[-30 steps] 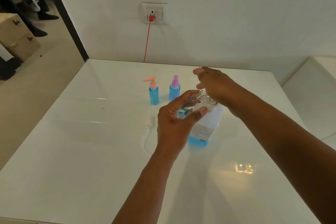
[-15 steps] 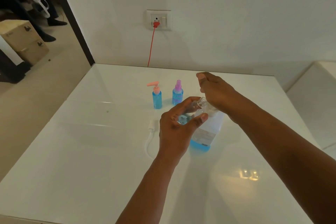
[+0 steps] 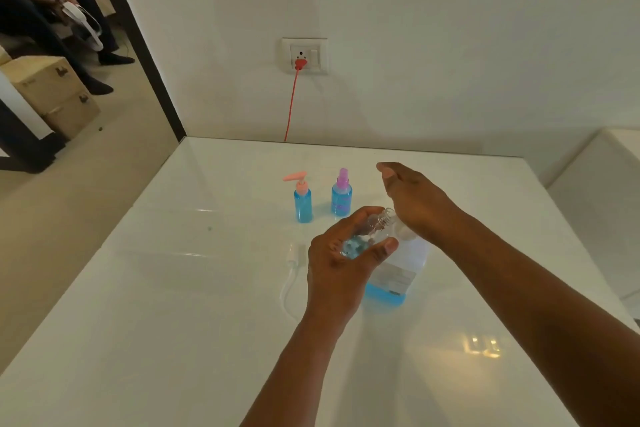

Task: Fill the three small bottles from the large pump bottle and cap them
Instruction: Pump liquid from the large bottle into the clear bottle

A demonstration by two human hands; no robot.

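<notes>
Clear small bottle [image 3: 367,236], uncapped, tilted, partly blue-filled: grasped in left hand [image 3: 341,267] grip above desk [image 3: 173,305] centre. Right hand [image 3: 415,201], fingers straight, presses large pump bottle [image 3: 394,274]. Two capped blue bottles [image 3: 303,199] [image 3: 341,194] toward far edge.

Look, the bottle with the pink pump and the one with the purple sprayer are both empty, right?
Not quite. The head view shows the pink pump bottle and the purple sprayer bottle both holding blue liquid and capped. The one not yet full is the small clear bottle gripped by the left hand.
</notes>
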